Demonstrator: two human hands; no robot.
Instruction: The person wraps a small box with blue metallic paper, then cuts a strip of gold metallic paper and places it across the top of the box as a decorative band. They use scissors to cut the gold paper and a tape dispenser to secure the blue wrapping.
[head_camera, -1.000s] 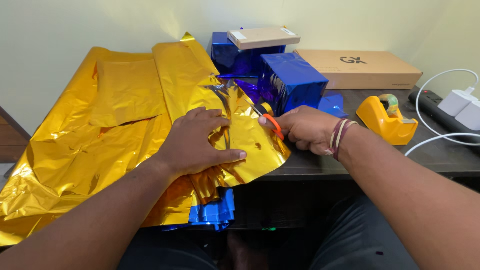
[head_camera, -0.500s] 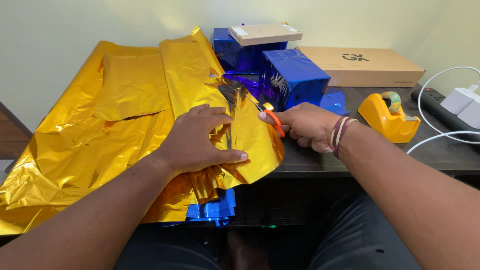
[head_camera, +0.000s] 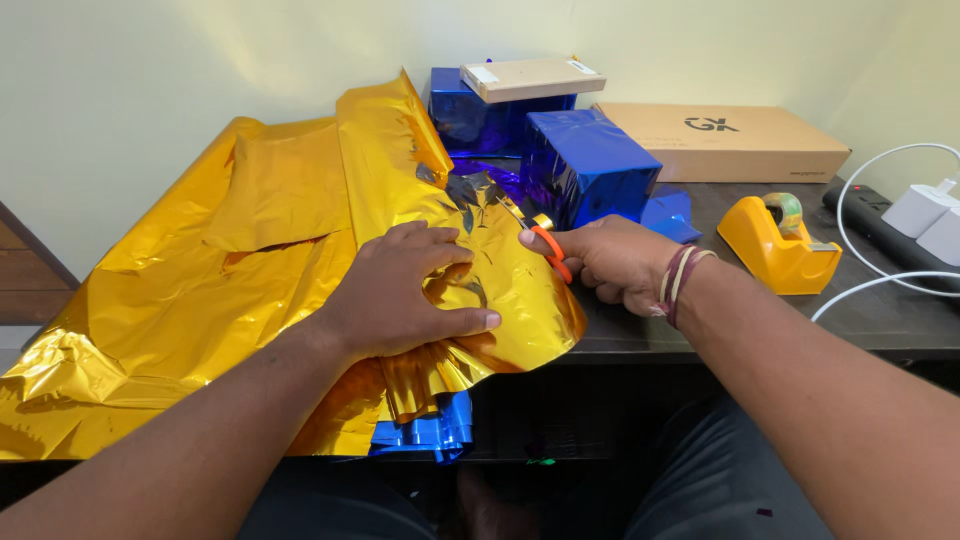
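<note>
Right hand (head_camera: 610, 262) grips orange-handled scissors (head_camera: 535, 235), closed around the handles; left hand (head_camera: 400, 290) presses flat, fingers spread, on gold foil paper (head_camera: 250, 270) at the table's front edge. Keeping the paper taut should steady the cut.

My arms are bare to the elbow, no sleeves. My right hand (head_camera: 612, 262) has thin cord bands, dark red and pale, around its wrist; my left hand (head_camera: 400, 292) wears nothing.
</note>
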